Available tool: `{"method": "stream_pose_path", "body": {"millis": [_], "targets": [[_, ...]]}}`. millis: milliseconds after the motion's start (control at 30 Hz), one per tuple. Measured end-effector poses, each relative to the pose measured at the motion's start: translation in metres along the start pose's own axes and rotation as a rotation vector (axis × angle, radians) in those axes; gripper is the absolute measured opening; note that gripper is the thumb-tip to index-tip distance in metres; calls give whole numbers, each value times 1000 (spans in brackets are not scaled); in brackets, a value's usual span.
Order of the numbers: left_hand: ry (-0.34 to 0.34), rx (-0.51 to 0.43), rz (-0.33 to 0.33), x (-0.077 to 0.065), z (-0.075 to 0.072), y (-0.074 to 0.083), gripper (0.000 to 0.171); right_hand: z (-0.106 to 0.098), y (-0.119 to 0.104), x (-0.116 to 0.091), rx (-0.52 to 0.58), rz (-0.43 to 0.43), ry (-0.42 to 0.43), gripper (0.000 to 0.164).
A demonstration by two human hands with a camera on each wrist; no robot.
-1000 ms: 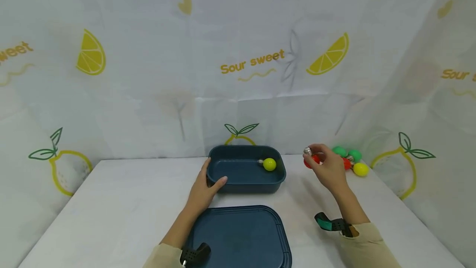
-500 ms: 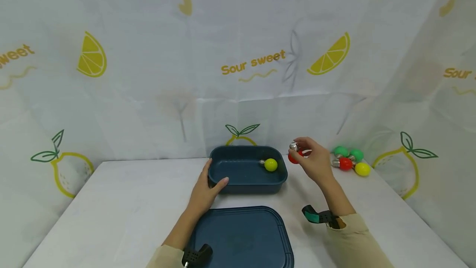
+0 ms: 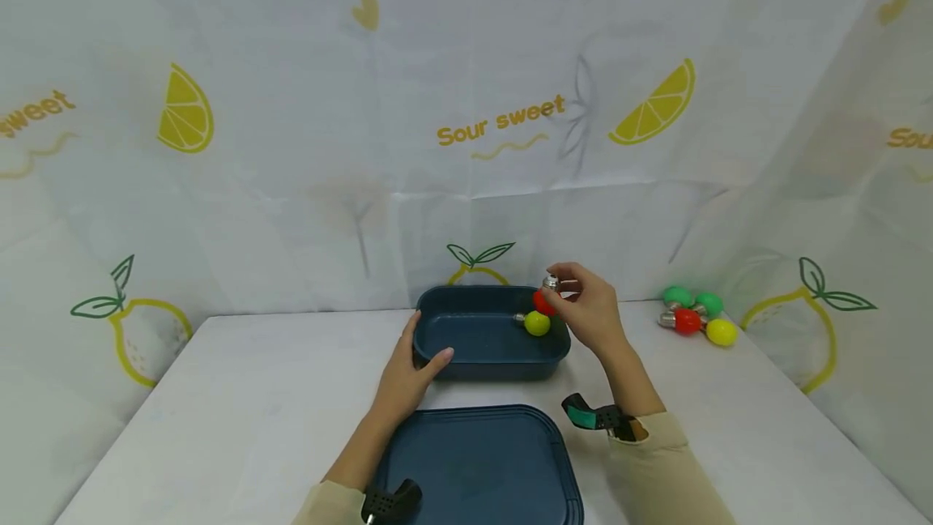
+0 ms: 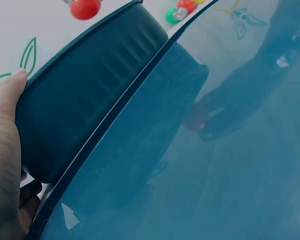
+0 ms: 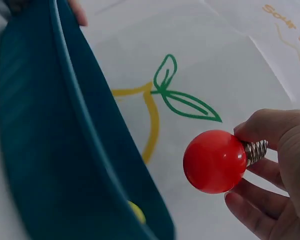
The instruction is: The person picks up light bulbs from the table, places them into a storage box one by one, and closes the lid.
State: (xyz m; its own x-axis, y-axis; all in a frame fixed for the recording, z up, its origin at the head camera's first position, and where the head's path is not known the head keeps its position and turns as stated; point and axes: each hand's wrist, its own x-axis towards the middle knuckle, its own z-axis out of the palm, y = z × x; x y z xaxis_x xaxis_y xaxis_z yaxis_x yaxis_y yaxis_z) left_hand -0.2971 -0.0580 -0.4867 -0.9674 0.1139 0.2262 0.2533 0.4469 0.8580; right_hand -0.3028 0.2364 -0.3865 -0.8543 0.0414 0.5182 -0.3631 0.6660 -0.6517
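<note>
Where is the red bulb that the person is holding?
In the head view, the red bulb is in the right hand, at the right end of the dark blue box, just above the yellow bulb in the picture.

Your left hand (image 4: 5, 145) is on the left edge, one digit up by the dark teal bin's (image 4: 90, 90) rim, others down in the shadow near its bottom corner. That shiny blue tray (image 4: 210, 190) hogs most of the shot, reflecting the bin plus an arm. You've got a red bulb (image 4: 85, 7) cut off up top, a green bulb (image 4: 171, 16) and another red one (image 4: 187, 5) further right, and a printed leaf (image 4: 29, 52) above your hand.
</note>
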Motion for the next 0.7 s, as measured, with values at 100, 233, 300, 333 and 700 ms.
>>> {"method": "stream_pose_path", "body": {"millis": [100, 233, 300, 333, 700], "targets": [[-3, 9, 6, 1, -1, 0, 89, 6, 3, -2, 3, 4, -51, 29], [-7, 22, 2, 0, -3, -1, 89, 10, 8, -4, -10, 5, -111, 25], [-1, 18, 4, 0, -4, -1, 89, 9, 10, -6, -10, 16, -123, 25], [3, 17, 7, 0, -5, -1, 89, 8, 10, -7, -14, 19, -126, 26], [-5, 12, 0, -1, -2, 0, 90, 6, 16, -8, -115, 13, -243, 19]]}}
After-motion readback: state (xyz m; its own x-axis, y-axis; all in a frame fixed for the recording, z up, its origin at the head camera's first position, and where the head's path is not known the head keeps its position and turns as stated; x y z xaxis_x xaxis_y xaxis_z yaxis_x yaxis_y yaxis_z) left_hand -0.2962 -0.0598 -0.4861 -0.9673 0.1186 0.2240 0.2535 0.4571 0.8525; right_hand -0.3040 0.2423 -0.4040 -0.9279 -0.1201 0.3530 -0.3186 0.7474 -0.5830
